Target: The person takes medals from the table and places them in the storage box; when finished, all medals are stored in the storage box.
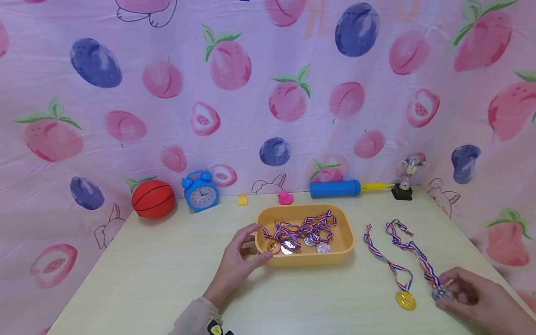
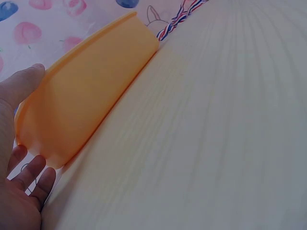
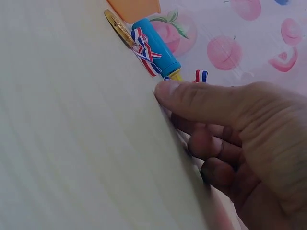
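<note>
resting against the left end of the orange tray (image 1: 347,242), the left hand (image 1: 238,265) has its grip apart, fingers straight on the wall. the right hand (image 1: 473,293) has its grip pinched on a silver medal (image 1: 441,293) lying on the table (image 1: 167,270) near the right edge, just beside a gold medal (image 1: 405,300). more ribboned medals (image 1: 299,235) lie in the tray.

Bright, even light, soft shadows; wide-angle bending at edges, wrist views slightly blurred.

An orange tray (image 1: 346,242) holds medals on red-white-blue striped ribbons (image 1: 311,225); a gold medal (image 1: 406,300) lies on the pale yellow counter (image 1: 159,270); the backdrop (image 1: 251,93) is pink with peaches.
</note>
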Available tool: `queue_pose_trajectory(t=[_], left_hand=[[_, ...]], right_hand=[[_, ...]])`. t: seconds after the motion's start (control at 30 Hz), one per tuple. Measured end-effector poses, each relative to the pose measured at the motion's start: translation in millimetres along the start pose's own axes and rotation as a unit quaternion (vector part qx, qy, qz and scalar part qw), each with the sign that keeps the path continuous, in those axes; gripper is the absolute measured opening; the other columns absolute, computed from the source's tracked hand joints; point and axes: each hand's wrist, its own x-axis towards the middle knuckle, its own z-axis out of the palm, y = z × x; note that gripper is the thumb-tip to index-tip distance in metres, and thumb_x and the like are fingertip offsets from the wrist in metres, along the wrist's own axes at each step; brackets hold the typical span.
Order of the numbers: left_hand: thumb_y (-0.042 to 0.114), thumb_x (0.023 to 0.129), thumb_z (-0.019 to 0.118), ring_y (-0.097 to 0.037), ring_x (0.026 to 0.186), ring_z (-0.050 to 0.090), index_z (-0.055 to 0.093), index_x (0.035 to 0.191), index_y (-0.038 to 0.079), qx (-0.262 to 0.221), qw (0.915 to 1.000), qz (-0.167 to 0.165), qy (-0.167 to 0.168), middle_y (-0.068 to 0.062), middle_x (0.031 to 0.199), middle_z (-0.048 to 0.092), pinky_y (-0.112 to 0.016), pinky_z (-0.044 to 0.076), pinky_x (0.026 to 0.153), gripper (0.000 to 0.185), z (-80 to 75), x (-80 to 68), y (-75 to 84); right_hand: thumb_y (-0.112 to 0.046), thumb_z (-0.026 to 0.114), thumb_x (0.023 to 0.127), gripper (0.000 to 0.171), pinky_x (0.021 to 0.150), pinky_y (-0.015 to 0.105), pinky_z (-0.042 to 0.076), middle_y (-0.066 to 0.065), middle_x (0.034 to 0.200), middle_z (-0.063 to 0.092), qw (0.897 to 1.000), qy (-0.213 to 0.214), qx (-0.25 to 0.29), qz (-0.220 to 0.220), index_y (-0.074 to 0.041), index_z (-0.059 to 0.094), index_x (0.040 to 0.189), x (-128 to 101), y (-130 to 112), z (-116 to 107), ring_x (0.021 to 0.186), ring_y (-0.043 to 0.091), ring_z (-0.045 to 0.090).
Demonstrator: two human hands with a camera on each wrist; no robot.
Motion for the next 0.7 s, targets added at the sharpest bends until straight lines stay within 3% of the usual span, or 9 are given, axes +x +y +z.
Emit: queue_pose_trajectory(t=[0.17,0.27,0.4,0.53,0.7], left_hand=[[0.027,0.097,0.09,-0.028,0.13,0.064,0.058,0.16,0.027,0.001,1.0,-0.001,0.0,0.005,0.163,0.054,-0.049,0.056,0.111,0.071,0.3,0.0,-0.4],[0.029,0.097,0.09,-0.028,0.129,0.065,0.058,0.16,0.027,0.004,1.0,-0.005,0.001,0.005,0.163,0.054,-0.049,0.056,0.111,0.071,0.5,-0.4,-0.1],[0.03,0.097,0.091,-0.028,0.129,0.065,0.058,0.161,0.028,0.005,0.9999,-0.009,0.002,0.005,0.163,0.054,-0.051,0.055,0.112,0.072,0.6,-0.5,0.2],[0.029,0.097,0.09,-0.028,0.129,0.065,0.058,0.161,0.028,0.004,0.9999,-0.011,0.002,0.005,0.163,0.054,-0.052,0.056,0.112,0.072,0.6,-0.2,0.2],[0.029,0.097,0.09,-0.028,0.128,0.065,0.058,0.161,0.028,0.004,0.9999,-0.012,0.001,0.004,0.163,0.054,-0.051,0.056,0.112,0.072,0.6,0.2,0.0]], right_hand=[[0.0,0.084,0.097,0.032,0.066,0.028,0.062,0.005,0.095,0.076,0.996,0.03,0.085,0.002,0.003,0.067,0.124,-0.5,2.7,-1.0,0.074,0.012,0.069],[0.006,0.076,0.101,0.035,0.065,0.031,0.063,0.008,0.094,0.076,0.992,0.02,0.127,0.001,0.007,0.061,0.133,-1.0,4.5,-2.5,0.071,0.018,0.07],[0.01,0.065,0.107,0.039,0.064,0.032,0.063,0.01,0.092,0.072,0.989,0.013,0.145,-0.02,0.011,0.055,0.144,-2.5,5.8,-2.4,0.07,0.023,0.07],[0.011,0.063,0.107,0.038,0.062,0.033,0.063,0.012,0.091,0.068,0.986,0.016,0.16,-0.034,0.016,0.055,0.144,-4.0,5.4,-0.7,0.07,0.025,0.071],[0.011,0.066,0.106,0.047,0.068,0.033,0.066,0.013,0.101,0.074,0.986,0.005,0.168,-0.004,0.016,0.049,0.15,-1.7,0.0,-2.5,0.076,0.022,0.075]])
